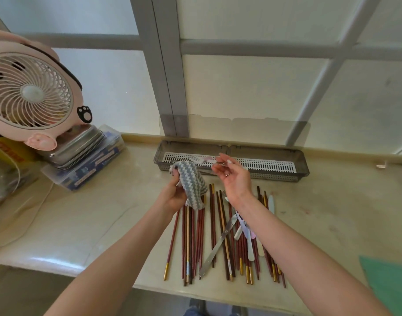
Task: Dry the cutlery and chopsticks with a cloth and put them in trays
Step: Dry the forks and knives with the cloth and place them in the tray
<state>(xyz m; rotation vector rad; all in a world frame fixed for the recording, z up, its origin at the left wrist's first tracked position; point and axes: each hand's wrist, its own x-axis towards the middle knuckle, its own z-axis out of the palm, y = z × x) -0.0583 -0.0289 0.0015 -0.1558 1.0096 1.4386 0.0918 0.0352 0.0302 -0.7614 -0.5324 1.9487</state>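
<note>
One fork [195, 158] lies in the tray [302, 166] at the far edge of the table [104, 213]; your right hand [234, 179] hovers above it with fingers [228, 159] released, and your left hand [172, 197] grips the cloth [190, 181]. The chopsticks [190, 236] and other cutlery [218, 242] lie on the table beneath your wrists. The placing step looks complete, so next reach down, pick up one piece and wrap it in the cloth.

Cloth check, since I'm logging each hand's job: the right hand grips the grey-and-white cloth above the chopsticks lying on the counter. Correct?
No. The head view shows the left hand, not the right hand, gripping the grey-and-white cloth above the chopsticks lying on the counter.
</note>
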